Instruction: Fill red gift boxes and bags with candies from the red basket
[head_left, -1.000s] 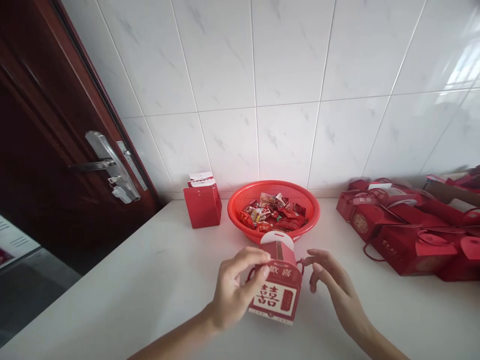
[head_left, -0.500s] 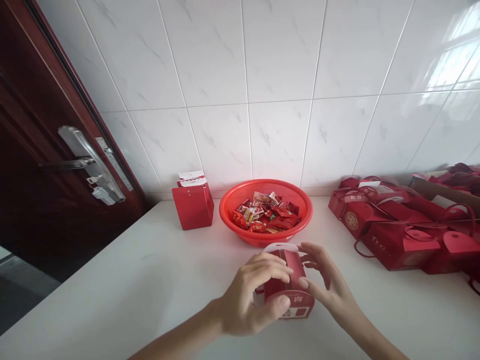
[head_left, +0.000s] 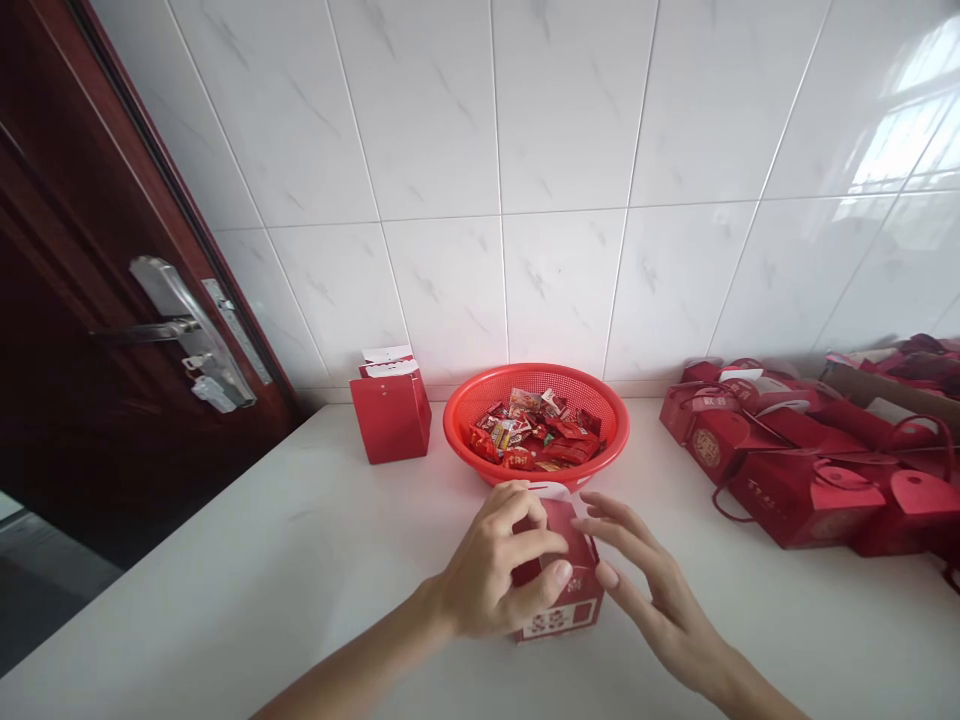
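Note:
A small red paper gift box [head_left: 577, 540] with a white curved handle tab [head_left: 550, 491] stands on the white table in front of me. Gold-white markings show on its front face. My left hand [head_left: 499, 570] bends its fingers over the left side and top of the box, its thumb at the front flap, and hides part of it. On the right side my right hand [head_left: 652, 585] is open, fingers spread, its fingertips at or close to the box's edge. Behind the box sits a red plastic basket [head_left: 611, 450] of wrapped sweets [head_left: 536, 430].
A taller red box [head_left: 391, 418] with white top edges stands at the wall, left of the basket. Several finished-looking red boxes [head_left: 806, 490] with cord handles crowd the right side. A dark wooden door [head_left: 90, 420] with a metal handle is at the left.
The gift box has shifted slightly left and turned, so more of its front face shows. My left hand's fingers have curled more; my right fingertips have shifted left and down along its right side.

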